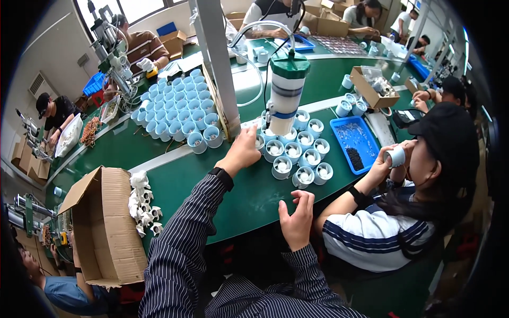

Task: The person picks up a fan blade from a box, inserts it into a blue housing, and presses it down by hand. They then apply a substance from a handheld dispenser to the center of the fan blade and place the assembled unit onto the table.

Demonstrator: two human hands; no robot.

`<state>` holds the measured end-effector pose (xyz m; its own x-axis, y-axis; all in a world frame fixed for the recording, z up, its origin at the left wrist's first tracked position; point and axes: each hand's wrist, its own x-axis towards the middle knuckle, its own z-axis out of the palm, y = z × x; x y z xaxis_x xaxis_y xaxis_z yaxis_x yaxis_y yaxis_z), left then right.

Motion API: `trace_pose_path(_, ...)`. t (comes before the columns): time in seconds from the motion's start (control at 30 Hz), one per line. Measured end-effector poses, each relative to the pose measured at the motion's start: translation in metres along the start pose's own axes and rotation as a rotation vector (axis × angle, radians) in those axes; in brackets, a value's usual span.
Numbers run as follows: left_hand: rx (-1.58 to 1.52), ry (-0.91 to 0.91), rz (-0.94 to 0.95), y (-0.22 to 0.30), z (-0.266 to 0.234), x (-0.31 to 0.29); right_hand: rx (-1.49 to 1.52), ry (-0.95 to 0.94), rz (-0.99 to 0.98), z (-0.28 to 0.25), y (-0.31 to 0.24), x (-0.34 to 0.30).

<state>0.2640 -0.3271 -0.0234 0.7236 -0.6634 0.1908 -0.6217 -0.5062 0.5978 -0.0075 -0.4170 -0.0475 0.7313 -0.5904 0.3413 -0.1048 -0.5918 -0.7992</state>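
Covering most of the room before us, the green tabletop (246, 204) runs toward the far right, crossed by pale strips and shining under the light. Near the middle we find the light-blue cups with white bladed inserts (281, 167), standing upright in a close cluster around the foot of a white cylinder (284, 93) with a green cap. The left hand (243, 151) reaches to the cluster's left side; its fingertips are partly hidden, so we cannot tell whether they grip anything. The right hand (297, 220) hangs bare by the near edge, thumb apart from its curled fingers. Left of a grey post (214, 63), we see a broad block of more blue cups (180, 112). Nearer on the left, white parts (142, 206) lie heaped beside a cardboard box (124, 222). To the right, a blue tray (367, 164) holds clear and black bits, and a co-worker (382, 228) in a black cap lifts a single blue cup (396, 157). Farther off, we see other people seated at work, beneath a bright window (140, 6) at far left.
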Motion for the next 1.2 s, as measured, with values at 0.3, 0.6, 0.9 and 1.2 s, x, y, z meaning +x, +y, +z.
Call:
trace_pose_path(0.3, -0.572, 0.151, 0.037, 0.007, 0.046, 0.073, -0.205, 0.217, -0.003, -0.027, 0.021, 0.012)
trace_pose_path(0.6, -0.683, 0.0, -0.198, -0.142, 0.031, 0.205, -0.05, 0.133, 0.118, 0.004, -0.003, 0.027)
trace_pose_path(0.9, -0.617, -0.557, -0.118, -0.005, 0.047, 0.206, -0.122, 0.132, 0.212, -0.006, 0.018, 0.042)
trace_pose_path(1.2, -0.63, -0.42, -0.025, -0.024, 0.066, 0.206, -0.207, 0.188, 0.181, -0.006, 0.012, 0.059)
